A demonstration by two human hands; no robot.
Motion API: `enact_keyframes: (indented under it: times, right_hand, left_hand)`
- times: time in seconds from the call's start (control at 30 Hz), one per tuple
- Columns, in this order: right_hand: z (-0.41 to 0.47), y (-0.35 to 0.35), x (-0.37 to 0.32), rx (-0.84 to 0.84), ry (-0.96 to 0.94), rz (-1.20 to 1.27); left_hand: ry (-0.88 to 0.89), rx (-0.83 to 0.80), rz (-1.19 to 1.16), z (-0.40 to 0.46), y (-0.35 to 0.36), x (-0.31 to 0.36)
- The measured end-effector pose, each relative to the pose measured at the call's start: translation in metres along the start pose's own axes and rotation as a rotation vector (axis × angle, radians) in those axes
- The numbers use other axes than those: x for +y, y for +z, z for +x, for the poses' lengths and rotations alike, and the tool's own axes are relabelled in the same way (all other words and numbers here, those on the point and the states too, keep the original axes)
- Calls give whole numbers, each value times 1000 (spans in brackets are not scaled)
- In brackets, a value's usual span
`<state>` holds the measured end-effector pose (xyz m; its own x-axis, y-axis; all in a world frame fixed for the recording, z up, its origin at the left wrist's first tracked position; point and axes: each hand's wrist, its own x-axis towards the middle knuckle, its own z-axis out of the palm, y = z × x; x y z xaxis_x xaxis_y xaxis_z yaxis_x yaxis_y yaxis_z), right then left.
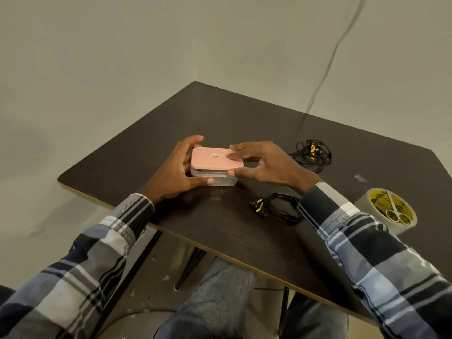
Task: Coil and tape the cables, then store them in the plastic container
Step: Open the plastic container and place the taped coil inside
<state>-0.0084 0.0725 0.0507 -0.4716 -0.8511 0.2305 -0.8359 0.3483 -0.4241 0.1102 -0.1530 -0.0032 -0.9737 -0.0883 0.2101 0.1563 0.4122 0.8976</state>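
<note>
Dark table (pixel 244 118), one corner toward 12 o'clock, near edge running from 9 down to 5. Pale wall behind; a thin cord (pixel 327 67) hangs down it at 1 o'clock.

Plaid sleeves come in from 7 and 5 o'clock.

Box (pixel 221 178) at table centre: clear plastic base, pink lid (pixel 210 157) on top with a small red-and-blue sticker. Lid looks seated, though its right edge is hidden by fingers, so I cannot say it is fully closed.

Left hand (pixel 176 170) curls round the box's 9 o'clock end, fingers over the far lid corner, thumb on the near wall of the base.

Right hand (pixel 266 165) at the 3 o'clock end, fingers curved: fingertips lie on the lid top, thumb under the lid's near rim. It pinches the lid edge.

Tape roll (pixel 367 200) at 4 o'clock, lying flat near the table's edge, yellow printed core. Small scissors (pixel 393 206) rest across its top, loops toward the viewer.

Loose cable (pixel 310 155), black with yellow bits, tangled at 2 o'clock from the box, apart from it.

Coiled earphones (pixel 281 210), black with gold buds, at 5 o'clock from the box, just beside the right wrist.
</note>
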Motion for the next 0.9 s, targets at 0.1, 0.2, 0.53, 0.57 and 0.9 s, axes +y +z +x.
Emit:
enact_keyframes:
  times: [0.1, 0.2, 0.53, 0.57, 0.9]
  right_hand:
    - [5, -14, -6, -31, -14, 5]
    - [15, -23, -7, 38, -41, 23]
    - [72, 8, 22, 228, 210, 18]
    - [80, 14, 24, 206, 226, 46]
    - [84, 36, 33, 35, 283, -79]
  left_hand:
    - [-22, 17, -52, -2, -3, -1]
    - [-43, 39, -41, -2, -3, -1]
    - [-28, 118, 75, -1, -2, -5]
    - [-31, 127, 82, 0, -5, -6]
    - [-89, 134, 130, -7, -5, -3]
